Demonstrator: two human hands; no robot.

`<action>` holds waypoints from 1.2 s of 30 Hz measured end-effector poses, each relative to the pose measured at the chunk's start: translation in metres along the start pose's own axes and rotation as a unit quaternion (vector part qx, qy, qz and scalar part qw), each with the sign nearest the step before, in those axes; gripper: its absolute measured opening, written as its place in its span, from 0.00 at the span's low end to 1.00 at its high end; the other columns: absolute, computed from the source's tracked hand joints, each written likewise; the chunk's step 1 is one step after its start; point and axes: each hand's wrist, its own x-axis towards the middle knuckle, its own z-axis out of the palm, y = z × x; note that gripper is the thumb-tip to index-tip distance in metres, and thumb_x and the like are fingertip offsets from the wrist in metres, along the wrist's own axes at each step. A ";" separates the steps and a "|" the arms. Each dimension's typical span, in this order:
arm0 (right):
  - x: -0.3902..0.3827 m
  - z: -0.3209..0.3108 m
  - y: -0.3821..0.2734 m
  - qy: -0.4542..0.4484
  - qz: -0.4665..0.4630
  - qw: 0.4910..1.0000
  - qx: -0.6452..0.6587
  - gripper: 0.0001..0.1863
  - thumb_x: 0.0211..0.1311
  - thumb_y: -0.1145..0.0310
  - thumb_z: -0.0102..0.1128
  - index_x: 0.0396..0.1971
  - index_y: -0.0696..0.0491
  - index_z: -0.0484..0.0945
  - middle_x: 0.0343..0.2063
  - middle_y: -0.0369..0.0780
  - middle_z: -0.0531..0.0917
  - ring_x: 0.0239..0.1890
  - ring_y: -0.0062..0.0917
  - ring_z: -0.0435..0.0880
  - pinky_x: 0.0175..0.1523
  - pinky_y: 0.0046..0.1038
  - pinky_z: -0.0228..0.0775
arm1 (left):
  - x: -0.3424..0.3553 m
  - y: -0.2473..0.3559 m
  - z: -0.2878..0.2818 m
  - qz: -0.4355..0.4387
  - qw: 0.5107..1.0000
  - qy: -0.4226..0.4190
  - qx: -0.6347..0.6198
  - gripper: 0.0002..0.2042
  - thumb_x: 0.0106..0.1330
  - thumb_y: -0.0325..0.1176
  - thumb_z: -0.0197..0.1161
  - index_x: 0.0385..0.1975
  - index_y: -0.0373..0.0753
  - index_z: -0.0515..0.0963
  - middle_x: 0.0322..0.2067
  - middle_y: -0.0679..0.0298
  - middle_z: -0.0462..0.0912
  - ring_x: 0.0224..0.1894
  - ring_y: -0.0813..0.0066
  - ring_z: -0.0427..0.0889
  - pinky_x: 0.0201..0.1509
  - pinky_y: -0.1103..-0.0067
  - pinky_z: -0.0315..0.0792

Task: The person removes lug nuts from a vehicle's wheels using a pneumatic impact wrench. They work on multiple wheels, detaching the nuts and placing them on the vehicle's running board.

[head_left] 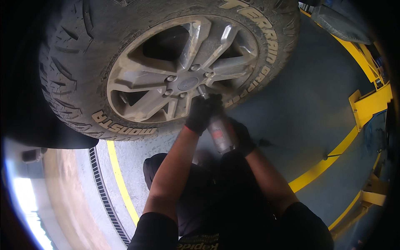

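Note:
A large off-road tyre (71, 79) on a dusty silver alloy wheel (146, 68) fills the upper view, with several lug nuts (170, 78) around its centre cap (188, 83). Both my hands wear black gloves and hold an impact wrench (219, 134). Its socket (203, 90) meets the wheel at a lug position right of the cap. My left hand (203, 112) is wrapped round the front of the tool near the socket. Farther back, my right hand (241, 135) is closed at its handle, which is mostly hidden by the tool's body and the glove.
Yellow metal lift parts (372, 106) stand at the right, with a blue hose beside them. Yellow lines (121, 179) cross the grey floor. A slotted drain grate (102, 189) runs along the left. My knee (154, 166) is below the tyre.

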 end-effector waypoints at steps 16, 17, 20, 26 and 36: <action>-0.014 -0.025 -0.022 -0.006 -0.022 0.996 -0.090 0.25 0.54 0.57 0.65 0.51 0.51 0.75 0.36 0.41 0.84 0.35 0.34 0.85 0.41 0.30 0.78 | -0.006 0.029 0.015 -0.287 0.858 0.065 -0.422 0.09 0.66 0.28 0.54 0.43 0.34 0.76 0.32 0.60 0.79 0.32 0.69 0.83 0.38 0.75 0.78; -0.020 -0.032 -0.028 -0.029 -0.013 0.996 -0.089 0.25 0.54 0.57 0.65 0.51 0.52 0.75 0.37 0.42 0.84 0.36 0.33 0.85 0.42 0.30 0.78 | -0.012 0.027 0.021 -0.323 0.820 0.102 -0.460 0.09 0.67 0.29 0.53 0.42 0.34 0.76 0.29 0.61 0.78 0.30 0.69 0.81 0.37 0.75 0.78; -0.068 -0.043 -0.019 -0.062 0.190 0.957 0.210 0.26 0.56 0.55 0.65 0.52 0.53 0.74 0.41 0.42 0.83 0.41 0.31 0.84 0.46 0.30 0.77 | -0.014 0.038 0.036 -0.454 0.599 0.192 -0.631 0.07 0.69 0.31 0.52 0.38 0.36 0.75 0.22 0.65 0.72 0.25 0.71 0.76 0.34 0.76 0.76; -0.131 -0.079 -0.016 -0.101 0.086 0.989 0.062 0.32 0.59 0.51 0.62 0.60 0.50 0.68 0.57 0.42 0.74 0.57 0.30 0.75 0.59 0.36 0.70 | -0.039 0.082 0.061 -0.551 0.188 0.350 -0.734 0.07 0.69 0.32 0.54 0.28 0.40 0.68 0.20 0.67 0.67 0.23 0.76 0.70 0.32 0.78 0.73; -0.110 -0.069 -0.010 0.002 0.281 0.869 0.407 0.28 0.55 0.57 0.66 0.54 0.52 0.72 0.46 0.41 0.80 0.46 0.31 0.81 0.50 0.32 0.76 | -0.018 0.066 0.018 -0.463 0.639 0.261 -0.556 0.07 0.64 0.26 0.57 0.39 0.33 0.70 0.31 0.62 0.74 0.36 0.71 0.76 0.42 0.75 0.74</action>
